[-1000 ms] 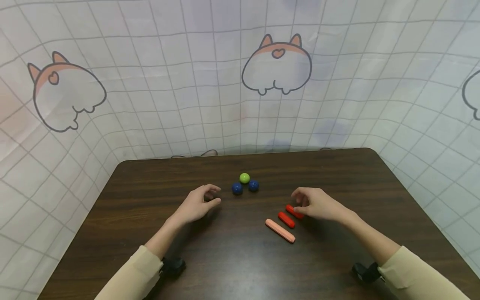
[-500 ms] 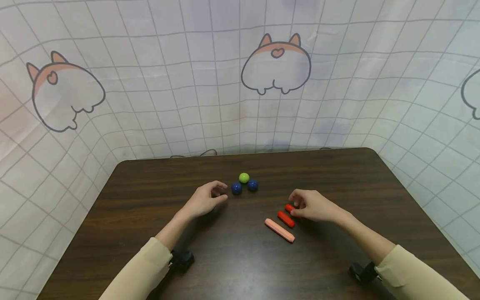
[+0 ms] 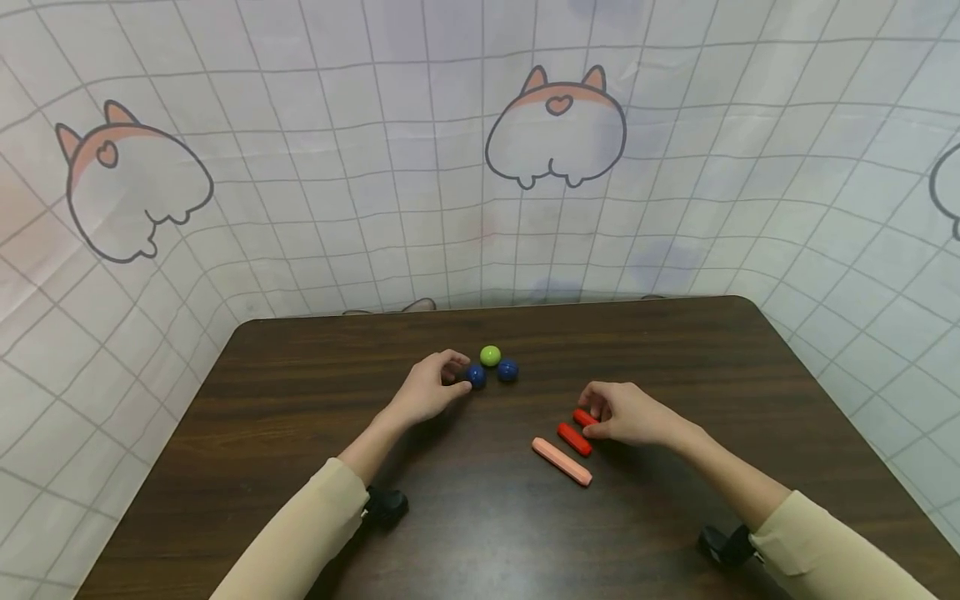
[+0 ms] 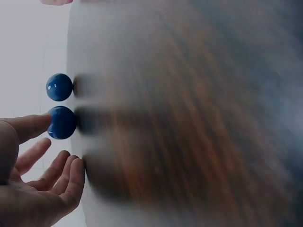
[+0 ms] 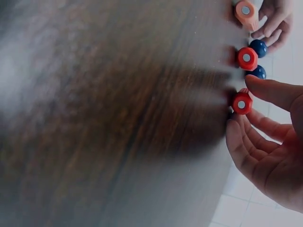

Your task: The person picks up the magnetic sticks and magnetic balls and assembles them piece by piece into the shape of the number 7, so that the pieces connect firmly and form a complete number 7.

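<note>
In the head view my left hand (image 3: 426,390) reaches from the left to the nearer blue ball (image 3: 477,378). Its thumb and loosely bent fingers spread on either side of the glossy ball. The left wrist view has the thumb tip overlapping this blue ball (image 4: 62,124), fingers apart from it. My right hand (image 3: 633,413) is over the farther short red rod (image 3: 584,416), which is six-sided with a pale disc in its end. In the right wrist view that red rod (image 5: 242,104) lies between thumb and fingertips, a slim gap showing on the thumb side.
A green ball (image 3: 490,356) and a second blue ball (image 3: 507,371) sit right beside the first. Another short red rod (image 3: 574,439) and a longer peach rod (image 3: 562,462) lie side by side on the dark wooden table (image 3: 480,533). Behind hangs a checked cloth (image 3: 375,208).
My left hand has moved right and away from me, up to the nearer blue ball. The right hand has lowered slightly toward the farther red rod. Balls and rods stay where they were.
</note>
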Demonstrator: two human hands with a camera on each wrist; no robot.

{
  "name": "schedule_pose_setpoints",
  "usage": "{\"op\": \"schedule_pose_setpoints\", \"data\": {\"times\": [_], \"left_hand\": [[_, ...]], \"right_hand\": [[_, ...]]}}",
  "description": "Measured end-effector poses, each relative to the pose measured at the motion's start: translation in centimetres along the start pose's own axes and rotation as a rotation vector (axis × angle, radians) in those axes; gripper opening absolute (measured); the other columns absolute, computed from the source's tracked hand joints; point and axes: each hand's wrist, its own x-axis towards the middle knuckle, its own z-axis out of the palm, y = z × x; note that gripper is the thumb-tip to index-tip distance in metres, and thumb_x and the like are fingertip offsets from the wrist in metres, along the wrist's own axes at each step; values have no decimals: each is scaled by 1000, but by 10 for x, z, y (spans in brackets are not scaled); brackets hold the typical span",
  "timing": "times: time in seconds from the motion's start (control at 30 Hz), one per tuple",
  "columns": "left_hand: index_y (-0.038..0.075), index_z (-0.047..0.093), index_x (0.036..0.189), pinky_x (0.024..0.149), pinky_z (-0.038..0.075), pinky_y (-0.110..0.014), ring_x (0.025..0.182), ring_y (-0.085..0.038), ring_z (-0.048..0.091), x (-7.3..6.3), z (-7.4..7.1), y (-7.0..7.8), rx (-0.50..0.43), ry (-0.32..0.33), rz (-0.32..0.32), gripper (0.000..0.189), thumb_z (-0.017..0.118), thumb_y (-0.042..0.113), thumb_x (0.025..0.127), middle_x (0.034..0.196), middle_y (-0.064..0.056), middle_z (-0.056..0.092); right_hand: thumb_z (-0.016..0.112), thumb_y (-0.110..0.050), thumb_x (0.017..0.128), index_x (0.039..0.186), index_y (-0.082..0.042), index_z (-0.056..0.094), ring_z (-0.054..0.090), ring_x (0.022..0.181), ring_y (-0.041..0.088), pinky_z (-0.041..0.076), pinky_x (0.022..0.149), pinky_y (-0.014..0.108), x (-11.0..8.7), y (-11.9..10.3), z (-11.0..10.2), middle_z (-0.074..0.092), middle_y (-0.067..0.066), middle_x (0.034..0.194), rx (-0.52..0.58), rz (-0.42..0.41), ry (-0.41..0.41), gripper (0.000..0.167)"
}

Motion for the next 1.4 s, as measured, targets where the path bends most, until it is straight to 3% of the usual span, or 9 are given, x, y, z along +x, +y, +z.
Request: {"op": "schedule_pose_setpoints", "data": {"times": [0.43, 0.77, 1.0, 1.4], "left_hand": [[11, 67, 125, 93, 51, -47, 112, -29, 62, 19, 6, 8, -8, 18, 5, 34, 78, 21, 94, 123, -10, 66], [10, 68, 123, 88, 52, -44, 105, -25, 62, 20, 8, 7, 2, 7, 6, 33, 78, 24, 95, 120, -9, 68], [11, 69, 121, 88, 52, -43, 103, -23, 62, 21, 9, 4, 23, 14, -5, 31, 78, 25, 95, 119, -7, 69], [11, 72, 118, 87, 53, -43, 101, -22, 63, 17, 8, 4, 19, -2, -22, 27, 78, 23, 94, 111, -6, 69]], "right_hand": [[83, -9, 86, 104, -5, 66, 55, 75, 12, 49, 68, 31, 3, -3, -1, 61, -1, 85, -65, -8, -12, 25], [78, -5, 88, 104, -4, 69, 56, 74, 12, 50, 68, 31, 8, -7, -4, 62, -3, 83, -71, 15, -40, 18], [75, -3, 89, 102, -4, 71, 57, 72, 12, 50, 67, 30, 16, -17, -11, 63, -4, 82, -76, -33, -37, 13], [75, -4, 91, 104, -7, 72, 60, 76, 12, 52, 69, 31, 37, -28, -10, 66, -5, 85, -73, -47, -43, 14]]}}
